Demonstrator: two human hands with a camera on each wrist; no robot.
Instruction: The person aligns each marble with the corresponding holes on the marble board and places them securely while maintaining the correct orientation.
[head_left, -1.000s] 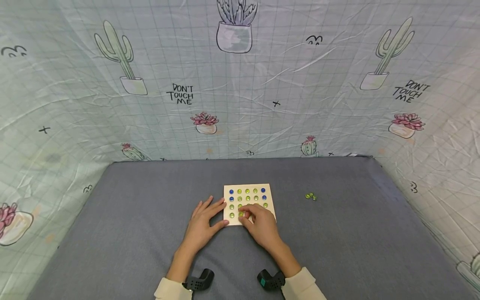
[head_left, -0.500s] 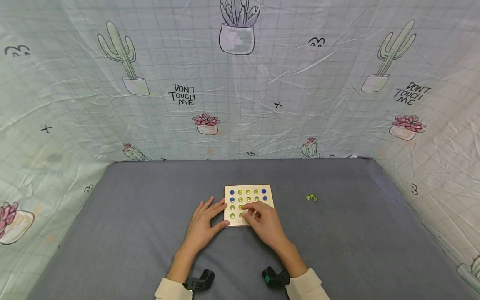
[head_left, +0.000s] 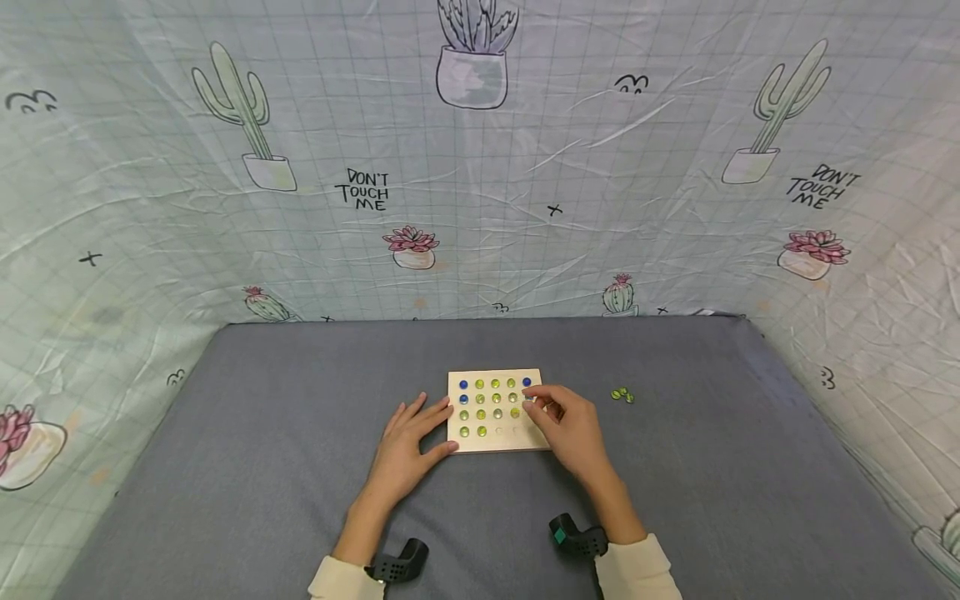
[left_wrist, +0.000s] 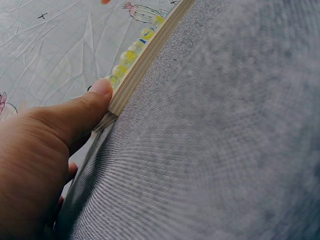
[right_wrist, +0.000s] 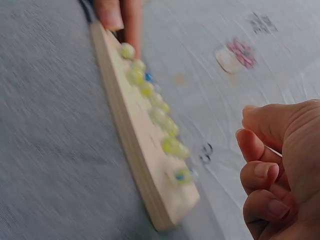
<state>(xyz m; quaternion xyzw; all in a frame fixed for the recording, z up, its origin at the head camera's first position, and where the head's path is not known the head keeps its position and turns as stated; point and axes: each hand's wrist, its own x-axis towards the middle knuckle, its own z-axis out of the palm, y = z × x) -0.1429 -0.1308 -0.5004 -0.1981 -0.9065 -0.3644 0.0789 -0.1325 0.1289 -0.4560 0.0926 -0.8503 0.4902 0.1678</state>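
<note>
A wooden board (head_left: 517,439) lies on the grey cloth, with rows of shallow hollows holding yellow-green glass marbles (head_left: 496,398) and a few blue marbles (head_left: 463,384). In its front row, two marbles sit at the left and bare hollows show beside them. My left hand (head_left: 402,454) rests at the board's left side with fingers spread; in the left wrist view its thumb (left_wrist: 100,89) touches the corner. Over the right edge is my right hand (head_left: 573,425), raised and loosely bent, hiding some hollows. Nothing shows between its fingers in the right wrist view.
Several loose yellow-green marbles (head_left: 622,394) lie on the grey cloth (head_left: 712,467) to the right of the board. A patterned white curtain (head_left: 570,150) surrounds the table's back and sides.
My right hand has left the marble in the front row's second hollow and moved right to the board's right edge. The left hand stays in place.
</note>
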